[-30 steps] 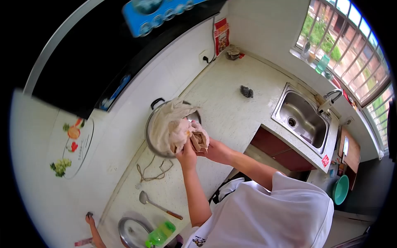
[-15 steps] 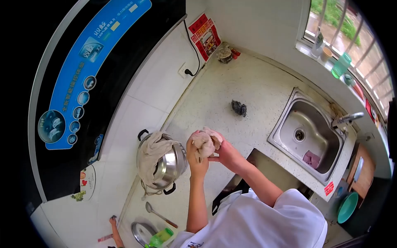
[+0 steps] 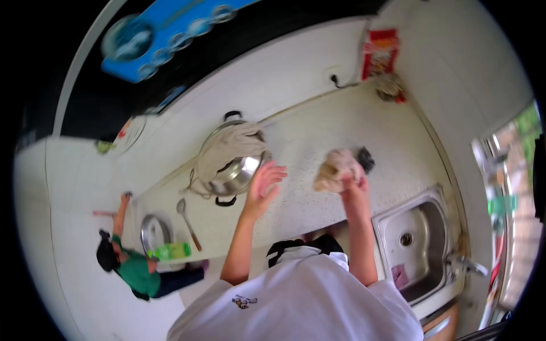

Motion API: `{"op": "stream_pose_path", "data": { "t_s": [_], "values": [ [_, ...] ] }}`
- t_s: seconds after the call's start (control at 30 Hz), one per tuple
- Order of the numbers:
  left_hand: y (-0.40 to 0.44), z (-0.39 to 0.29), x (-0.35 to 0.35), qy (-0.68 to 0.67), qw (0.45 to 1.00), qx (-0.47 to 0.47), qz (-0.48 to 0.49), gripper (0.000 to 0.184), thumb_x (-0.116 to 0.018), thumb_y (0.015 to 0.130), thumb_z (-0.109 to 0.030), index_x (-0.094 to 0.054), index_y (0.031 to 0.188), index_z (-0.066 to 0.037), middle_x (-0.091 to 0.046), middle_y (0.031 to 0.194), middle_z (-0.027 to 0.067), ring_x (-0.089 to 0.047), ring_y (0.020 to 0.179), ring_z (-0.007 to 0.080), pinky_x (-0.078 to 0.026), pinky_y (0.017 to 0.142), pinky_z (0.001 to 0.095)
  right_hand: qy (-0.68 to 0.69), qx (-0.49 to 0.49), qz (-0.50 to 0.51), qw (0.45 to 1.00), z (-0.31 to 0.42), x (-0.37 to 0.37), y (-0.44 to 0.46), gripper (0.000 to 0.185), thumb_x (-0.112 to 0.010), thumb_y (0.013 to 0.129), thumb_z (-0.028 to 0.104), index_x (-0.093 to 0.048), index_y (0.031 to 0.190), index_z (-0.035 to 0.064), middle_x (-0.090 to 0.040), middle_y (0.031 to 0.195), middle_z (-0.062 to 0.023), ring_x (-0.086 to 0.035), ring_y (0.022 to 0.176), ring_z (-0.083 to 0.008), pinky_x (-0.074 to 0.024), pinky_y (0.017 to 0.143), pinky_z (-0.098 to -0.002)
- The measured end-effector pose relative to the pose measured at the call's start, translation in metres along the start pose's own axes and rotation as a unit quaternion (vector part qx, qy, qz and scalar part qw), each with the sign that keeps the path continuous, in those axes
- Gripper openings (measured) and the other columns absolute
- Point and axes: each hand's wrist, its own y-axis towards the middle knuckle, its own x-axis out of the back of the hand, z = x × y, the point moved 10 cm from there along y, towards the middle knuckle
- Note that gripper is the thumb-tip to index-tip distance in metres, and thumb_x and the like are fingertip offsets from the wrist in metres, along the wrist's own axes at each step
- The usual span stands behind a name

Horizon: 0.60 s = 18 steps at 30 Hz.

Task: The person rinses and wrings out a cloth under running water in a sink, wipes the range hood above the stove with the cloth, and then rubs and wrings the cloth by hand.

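Note:
A crumpled beige cloth (image 3: 334, 171) is bunched in my right hand (image 3: 355, 188), held over the countertop. Just behind the cloth lies a dark, crinkled clump (image 3: 365, 160), partly covered by it from this angle. My left hand (image 3: 264, 186) is raised with its fingers apart and nothing in it, close to the right side of a steel pot (image 3: 242, 177). Another beige cloth (image 3: 234, 149) is draped across that pot, between its black handles.
A steel sink (image 3: 380, 230) with a purplish cloth (image 3: 399, 277) is at right. A long-handled spoon (image 3: 187, 223), a round metal lid or pan (image 3: 154, 230) and a green bottle (image 3: 172, 250) are at left. A person in green (image 3: 136, 273) reaches toward the wall there.
My hands have parted. The left has let go of the cloth and opened; the right carries it toward the dark clump. My view has turned, bringing the other person into sight.

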Motion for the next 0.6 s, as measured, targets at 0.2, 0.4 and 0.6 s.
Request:
{"op": "stream_pose_path", "data": {
  "t_s": [0.2,0.4,0.6],
  "values": [
    [0.066,0.057,0.193,-0.247,0.912,0.005,-0.327,0.04,-0.058,0.082,-0.012,-0.046,0.118,0.001,-0.058,0.106,0.0131,-0.059,0.093,0.0207,-0.048,0.079,0.0304,0.022,0.019,0.022,0.999,0.024,0.003,0.0,0.054,-0.059,0.085,0.021,-0.037,0.129,0.0008,-0.047,0.125,-0.0118,-0.049,0.114,-0.0236,-0.0432,0.095,-0.0374],
    [0.184,0.057,0.291,-0.224,0.886,0.058,-0.401,0.033,-0.061,0.082,-0.021,-0.052,0.11,-0.007,-0.055,0.111,0.0094,-0.054,0.102,0.0198,-0.045,0.084,0.0319,0.01,0.022,-0.009,1.0,0.018,0.011,-0.019,0.051,-0.053,0.087,0.024,-0.036,0.13,0.0026,-0.045,0.128,-0.0112,-0.048,0.115,-0.0231,-0.0435,0.096,-0.0359],
    [0.215,0.054,0.299,-0.318,0.819,0.126,-0.46,0.043,-0.061,0.079,-0.031,-0.052,0.116,-0.011,-0.048,0.12,0.0065,-0.049,0.108,0.0202,-0.038,0.088,0.0418,0.061,0.039,-0.019,0.997,0.022,0.018,-0.044,0.055,-0.06,0.082,0.024,-0.039,0.128,0.0032,-0.046,0.125,-0.0109,-0.048,0.113,-0.0205,-0.0444,0.092,-0.0334]
  ]
}}
